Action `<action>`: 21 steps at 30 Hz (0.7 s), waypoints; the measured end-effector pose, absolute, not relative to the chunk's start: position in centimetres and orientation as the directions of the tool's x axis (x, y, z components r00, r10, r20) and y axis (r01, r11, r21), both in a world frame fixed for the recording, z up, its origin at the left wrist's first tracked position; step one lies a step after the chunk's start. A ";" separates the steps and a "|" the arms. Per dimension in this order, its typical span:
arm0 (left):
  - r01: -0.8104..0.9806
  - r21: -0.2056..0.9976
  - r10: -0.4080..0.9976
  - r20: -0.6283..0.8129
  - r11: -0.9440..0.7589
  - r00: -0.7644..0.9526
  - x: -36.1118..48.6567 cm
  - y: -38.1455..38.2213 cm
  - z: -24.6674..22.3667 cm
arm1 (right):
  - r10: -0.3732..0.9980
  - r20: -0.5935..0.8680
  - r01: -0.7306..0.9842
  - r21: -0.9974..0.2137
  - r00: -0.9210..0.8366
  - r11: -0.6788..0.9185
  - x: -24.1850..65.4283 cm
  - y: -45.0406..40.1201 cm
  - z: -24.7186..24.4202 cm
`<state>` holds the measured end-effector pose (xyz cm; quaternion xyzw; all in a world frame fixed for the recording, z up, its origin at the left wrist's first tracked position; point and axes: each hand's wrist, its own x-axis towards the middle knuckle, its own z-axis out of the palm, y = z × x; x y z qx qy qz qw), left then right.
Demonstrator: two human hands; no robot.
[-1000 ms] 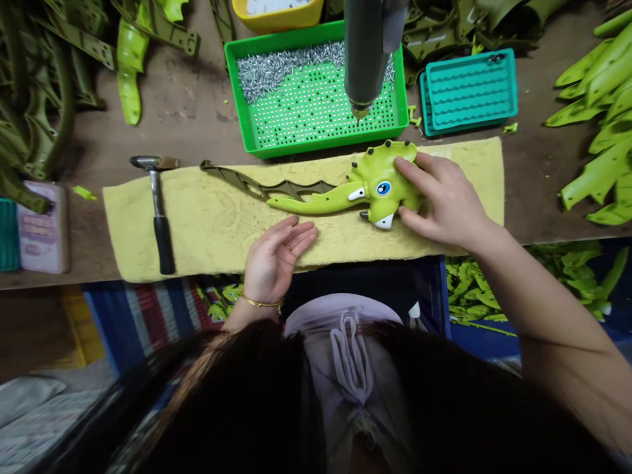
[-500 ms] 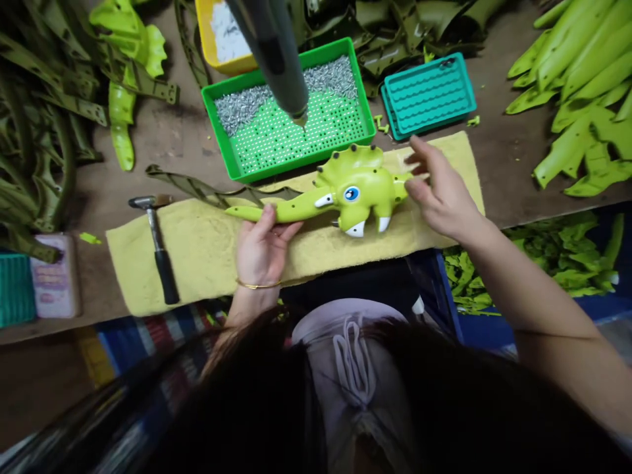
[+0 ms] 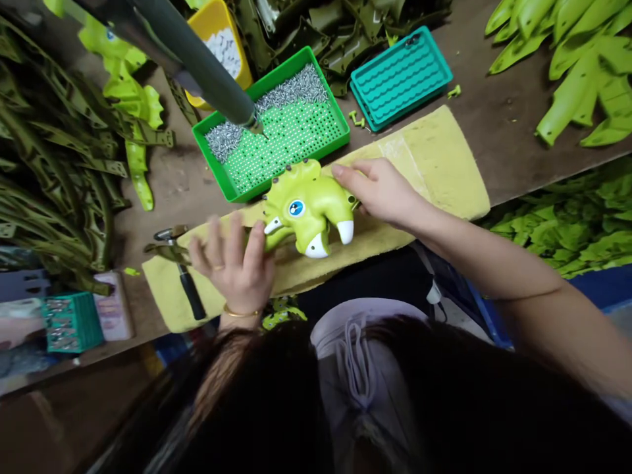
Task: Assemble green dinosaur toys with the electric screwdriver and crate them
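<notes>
A lime-green toy dinosaur [image 3: 318, 194] with a blue eye, white tips and a dark-studded frill lies over the yellow cloth [image 3: 439, 158]. At its right end, my right hand [image 3: 382, 191] is closed, thumb and fingers pinching the toy. My left hand [image 3: 234, 263] has its fingers spread at the toy's left end. Those fingers are slightly blurred and hide most of the long green part there. An olive plastic strip [image 3: 165, 250] pokes out left of that hand, across the hammer [image 3: 190, 286].
A powered screwdriver [image 3: 217, 85] hangs over the green basket [image 3: 340, 138] of screws. Behind are a yellow bin [image 3: 205, 26] and teal trays [image 3: 405, 76]. Olive parts [image 3: 59, 178] pile up at left, green parts [image 3: 567, 85] at right.
My right hand, formerly open beside the toy, now grips its right end. My left hand has loosened from the long part and spread its fingers. The toy has shifted left; the view has turned.
</notes>
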<state>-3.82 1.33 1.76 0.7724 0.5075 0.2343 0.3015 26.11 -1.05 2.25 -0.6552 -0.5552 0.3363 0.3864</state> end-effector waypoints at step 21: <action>0.535 0.746 0.826 0.036 -0.396 0.562 0.9 4.3 6.0 | 0.814 0.333 0.790 -0.243 -0.477 0.562 24.6 -0.2 6.4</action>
